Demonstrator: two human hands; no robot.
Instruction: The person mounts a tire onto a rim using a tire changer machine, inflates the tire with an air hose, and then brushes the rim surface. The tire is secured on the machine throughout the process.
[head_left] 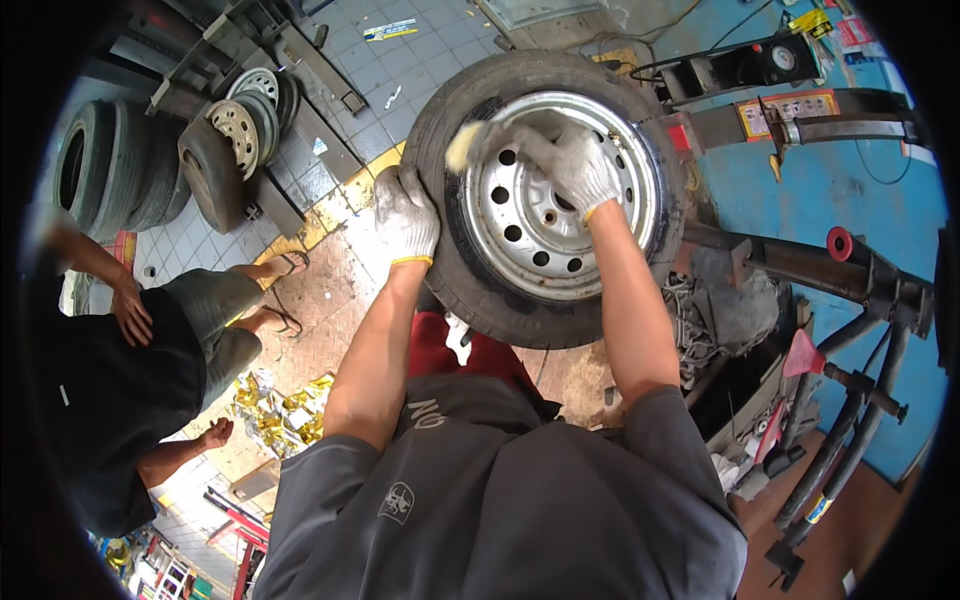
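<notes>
A black tyre [440, 130] mounted on a silver steel wheel [490, 235] with round holes lies in front of me. A dark, wet-looking band runs along the tyre where it meets the rim. My left hand [405, 215], in a whitish knitted glove with a yellow cuff, grips the tyre's left outer edge. Over the wheel's upper part is my gloved right hand [578, 165], closed on a brush. The brush's pale yellow head [465, 147] is smeared by motion and sits at the upper left of the rim; its handle is mostly hidden.
Another person [130, 370] stands at the left. Beyond are upright tyres [115, 165] and several bare wheels [235, 135]. Crumpled gold foil [285, 410] lies on the floor. To the right, a black machine arm [800, 265] and a pink funnel [803, 355] stand before a blue wall.
</notes>
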